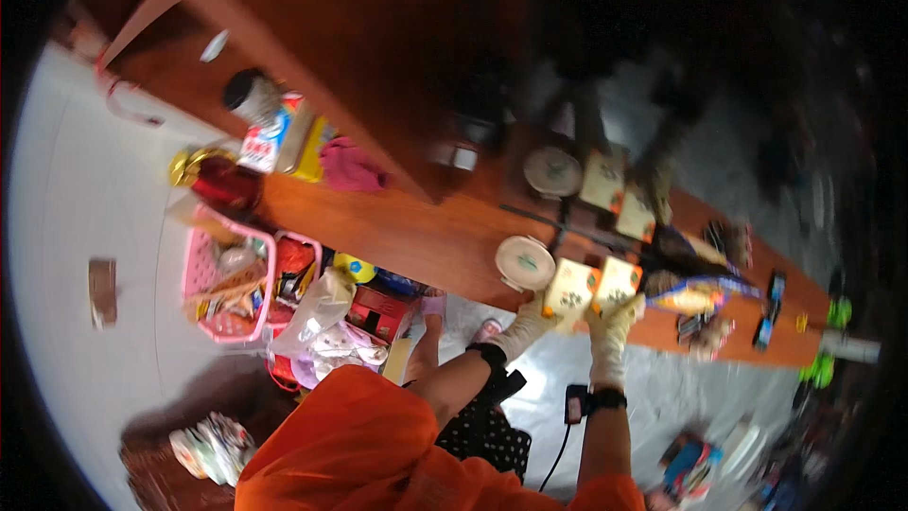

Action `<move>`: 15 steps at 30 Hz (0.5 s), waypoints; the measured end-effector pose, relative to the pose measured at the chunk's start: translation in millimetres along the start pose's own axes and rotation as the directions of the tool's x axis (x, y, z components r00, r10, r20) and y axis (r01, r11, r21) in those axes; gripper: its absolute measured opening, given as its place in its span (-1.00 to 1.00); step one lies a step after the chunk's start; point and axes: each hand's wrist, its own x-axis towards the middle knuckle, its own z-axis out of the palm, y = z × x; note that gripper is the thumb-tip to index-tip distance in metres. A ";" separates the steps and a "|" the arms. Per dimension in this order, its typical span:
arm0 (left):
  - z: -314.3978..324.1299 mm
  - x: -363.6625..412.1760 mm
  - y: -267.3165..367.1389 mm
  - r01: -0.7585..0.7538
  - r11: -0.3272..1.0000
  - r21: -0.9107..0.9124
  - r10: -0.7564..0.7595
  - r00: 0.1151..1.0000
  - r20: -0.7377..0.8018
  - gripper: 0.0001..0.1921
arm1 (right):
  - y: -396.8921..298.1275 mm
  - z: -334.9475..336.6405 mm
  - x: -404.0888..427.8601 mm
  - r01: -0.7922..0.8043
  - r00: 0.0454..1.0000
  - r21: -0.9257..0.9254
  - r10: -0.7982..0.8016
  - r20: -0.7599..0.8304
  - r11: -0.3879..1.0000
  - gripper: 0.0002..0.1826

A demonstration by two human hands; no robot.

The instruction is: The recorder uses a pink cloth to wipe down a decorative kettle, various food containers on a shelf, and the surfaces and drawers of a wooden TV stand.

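Note:
Both hands wear pale gloves and are at the front edge of a brown wooden table [440, 234]. My left hand [528, 326] grips the lower edge of a cream box [571, 287] with orange corners and a dark print. In my right hand [616, 319] is a second, similar cream box [618, 280], right beside the first. Close to the left box lies a round, pale lidded container [525, 262] with a greenish mark on top. Motion blur hides the fingertips and the print.
A dark mirror-like surface [567, 135] behind reflects the boxes and container. Purple-edged packets [691, 296] and a blue-ended dark object [764, 332] lie to the right. At left stand a jar [253, 98], pink baskets [262, 277] of goods and a protruding wooden panel [319, 85].

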 end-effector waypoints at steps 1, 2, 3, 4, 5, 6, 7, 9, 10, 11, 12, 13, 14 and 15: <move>-5.9 -3.3 1.5 0.047 0.998 -0.036 -0.046 0.998 0.034 -0.28 | -1.3 -1.2 -3.5 -0.028 0.999 -0.047 0.030 0.036 0.999 0.42; -18.9 -6.4 2.0 0.099 0.993 -0.067 -0.096 0.994 0.047 -0.30 | -27.7 -7.0 -5.6 -0.193 0.963 -0.052 0.199 0.182 0.980 0.41; -21.3 -15.2 9.9 0.131 0.982 -0.138 -0.117 0.988 0.105 -0.29 | -32.0 -12.6 -4.9 -0.322 0.910 -0.094 0.335 0.245 0.942 0.47; -27.9 -18.3 6.8 0.111 0.982 -0.151 -0.103 0.993 0.061 -0.29 | -31.4 -8.1 -4.7 -0.235 0.945 -0.116 0.255 0.205 0.965 0.41; -34.7 -20.2 -0.7 0.151 0.980 -0.129 -0.135 0.982 0.131 -0.32 | -22.0 1.6 -3.5 -0.142 0.972 -0.138 0.164 0.166 0.980 0.34; -36.0 -21.2 -0.9 0.191 0.975 -0.110 -0.163 0.961 0.222 -0.34 | 10.5 13.0 6.8 -0.106 0.978 -0.142 0.129 0.164 0.984 0.34; -30.9 -23.6 11.1 0.172 0.975 -0.139 -0.136 0.962 0.235 -0.34 | 60.4 16.7 25.2 -0.103 0.989 0.098 0.092 0.118 0.990 0.24; -61.6 -50.8 18.1 0.355 0.934 -0.033 -0.325 0.887 0.328 -0.27 | 39.4 36.7 30.3 -0.391 0.884 0.846 0.404 0.236 0.362 -0.05; -75.3 -64.9 23.5 0.440 0.898 0.020 -0.415 0.830 0.372 -0.23 | 38.1 37.7 29.0 -0.439 0.869 0.815 0.408 0.278 0.378 -0.06; -82.7 -75.6 27.9 0.510 0.857 0.071 -0.490 0.765 0.417 -0.19 | 47.8 37.4 30.4 -0.449 0.869 0.800 0.404 0.287 0.397 -0.07; -85.0 -83.0 29.4 0.548 0.822 0.155 -0.561 0.735 0.380 -0.18 | 66.2 36.4 37.4 -0.426 0.888 0.778 0.376 0.263 0.462 -0.08; -85.9 -97.5 21.1 0.555 0.832 0.003 -0.513 0.766 0.389 -0.16 | 87.8 31.4 47.4 -0.392 0.910 0.752 0.344 0.231 0.530 -0.09; -89.5 -103.7 9.4 0.545 0.838 -0.015 -0.498 0.776 0.388 -0.16 | 102.2 26.2 62.1 -0.354 0.930 0.728 0.306 0.204 0.588 -0.09; -108.5 -117.7 -13.9 0.594 0.803 -0.053 -0.535 0.757 0.375 -0.21 | 76.6 39.4 60.7 -0.376 0.926 0.716 0.269 0.265 0.588 -0.02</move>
